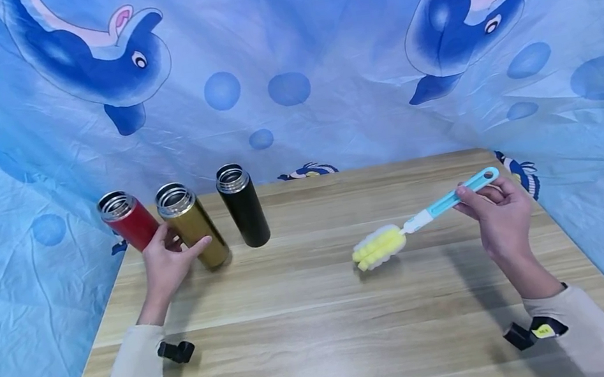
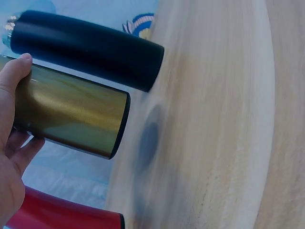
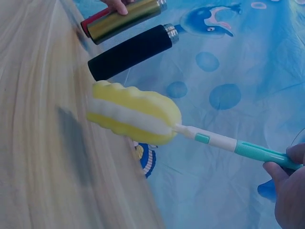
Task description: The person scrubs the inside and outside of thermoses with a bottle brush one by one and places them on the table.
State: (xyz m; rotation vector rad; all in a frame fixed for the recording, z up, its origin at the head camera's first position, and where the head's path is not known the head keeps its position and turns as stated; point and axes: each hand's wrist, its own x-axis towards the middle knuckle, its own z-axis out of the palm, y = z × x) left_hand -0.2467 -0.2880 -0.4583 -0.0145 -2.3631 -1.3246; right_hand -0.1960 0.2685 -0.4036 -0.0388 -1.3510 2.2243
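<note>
My left hand point(image 1: 169, 262) grips a gold thermos flask point(image 1: 200, 232), thumb on one side and fingers on the other. The flask has no lid, and its steel mouth points up; in the left wrist view its dark base is off the table, with a shadow beside it. A lidless red flask point(image 1: 133, 222) stands to its left, partly hidden behind the hand. To the right stands a lidless black flask point(image 1: 245, 212). My right hand point(image 1: 506, 218) pinches the turquoise handle of a bottle brush point(image 3: 138, 114), whose yellow and white sponge head hangs low over the table, tilted down leftward.
The wood-grain table point(image 1: 312, 341) reaches back to a blue curtain point(image 1: 354, 65) printed with dolphins and bubbles. That curtain also closes in the left and right sides. Small black cameras are strapped to both wrists.
</note>
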